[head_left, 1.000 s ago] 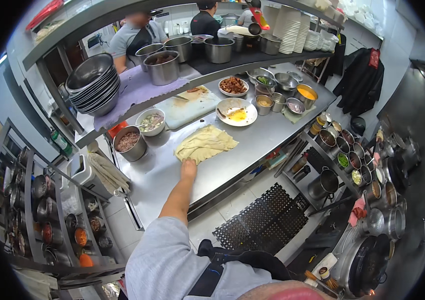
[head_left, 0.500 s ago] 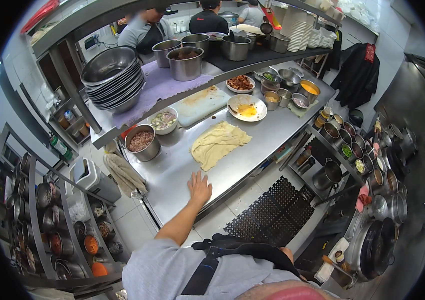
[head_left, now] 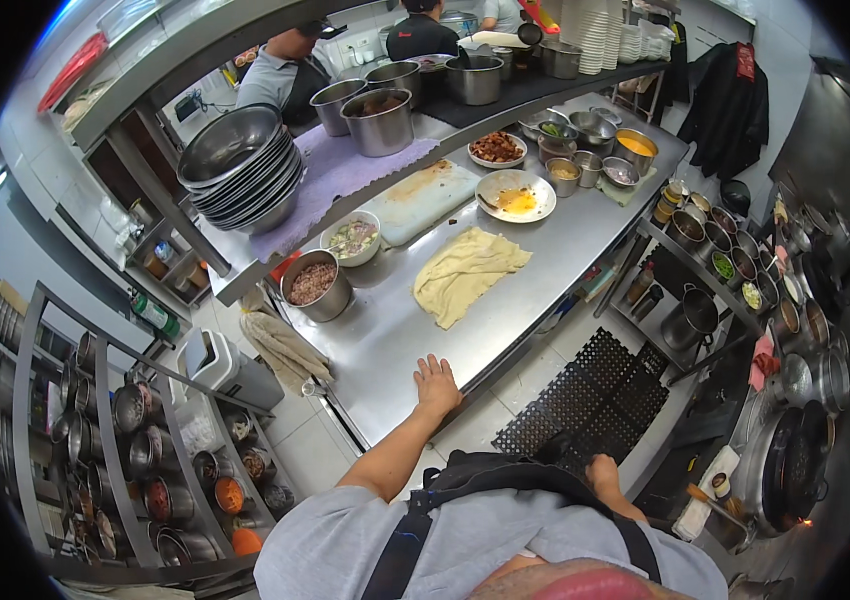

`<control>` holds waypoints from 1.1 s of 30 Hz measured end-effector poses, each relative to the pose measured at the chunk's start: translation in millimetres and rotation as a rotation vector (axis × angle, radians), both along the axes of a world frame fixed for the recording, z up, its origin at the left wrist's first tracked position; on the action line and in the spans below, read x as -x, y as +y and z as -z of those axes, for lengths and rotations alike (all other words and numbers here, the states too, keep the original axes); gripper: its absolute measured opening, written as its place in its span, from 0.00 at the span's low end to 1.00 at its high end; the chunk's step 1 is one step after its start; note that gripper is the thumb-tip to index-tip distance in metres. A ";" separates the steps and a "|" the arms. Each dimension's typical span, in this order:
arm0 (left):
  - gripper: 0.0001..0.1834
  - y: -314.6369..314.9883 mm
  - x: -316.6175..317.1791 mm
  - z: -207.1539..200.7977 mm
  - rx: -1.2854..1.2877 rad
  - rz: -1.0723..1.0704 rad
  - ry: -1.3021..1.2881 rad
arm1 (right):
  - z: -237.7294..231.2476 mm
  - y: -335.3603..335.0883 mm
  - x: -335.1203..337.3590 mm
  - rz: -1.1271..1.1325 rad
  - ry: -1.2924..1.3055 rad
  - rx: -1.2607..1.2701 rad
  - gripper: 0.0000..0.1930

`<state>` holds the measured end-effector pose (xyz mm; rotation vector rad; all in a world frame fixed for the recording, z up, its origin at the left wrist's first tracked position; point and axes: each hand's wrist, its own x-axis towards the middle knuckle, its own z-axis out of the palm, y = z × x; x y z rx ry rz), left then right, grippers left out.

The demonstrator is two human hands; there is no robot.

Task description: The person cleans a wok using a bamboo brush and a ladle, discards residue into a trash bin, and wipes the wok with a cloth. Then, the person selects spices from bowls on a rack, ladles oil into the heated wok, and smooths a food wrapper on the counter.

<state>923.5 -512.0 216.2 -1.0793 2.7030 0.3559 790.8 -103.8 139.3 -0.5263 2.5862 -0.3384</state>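
Note:
My left hand [head_left: 435, 385] lies on the front edge of the steel table [head_left: 370, 365], palm down with its fingers spread. It holds nothing. A thin sheet of pale yellow dough [head_left: 465, 275], wrinkled and folded over in places, lies flat just beyond it, apart from the fingers. My right hand [head_left: 603, 478] hangs low beside the dark apron, off the table. Its fingers are mostly turned out of sight. Left of the dough stand a steel pot of reddish-brown grainy food [head_left: 316, 285] and a white bowl of chopped vegetables [head_left: 352, 239]. Behind the dough is a white plate with yellow-orange residue [head_left: 516, 197].
A stained cutting board [head_left: 430, 200] lies along the back. Above it, a shelf holds stacked metal bowls [head_left: 235, 165] and several pots. Racks of pans flank me; a black perforated mat [head_left: 585, 400] covers floor on the right. Other people stand beyond the shelf.
My view has shifted, so the table's things sit further right in the picture. My left hand stays at the table edge. More of my right hand shows beside the apron.

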 end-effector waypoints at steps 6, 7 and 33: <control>0.45 3.5 -20.5 17.7 0.136 0.076 0.334 | -29.5 -23.7 -2.6 0.009 -0.042 0.111 0.13; 0.44 4.7 -26.7 23.8 0.196 0.104 0.455 | -31.9 -22.9 -6.3 0.014 -0.032 0.110 0.13; 0.43 11.9 -27.6 25.4 0.271 0.115 0.438 | -15.4 21.9 -35.5 0.042 0.003 0.077 0.11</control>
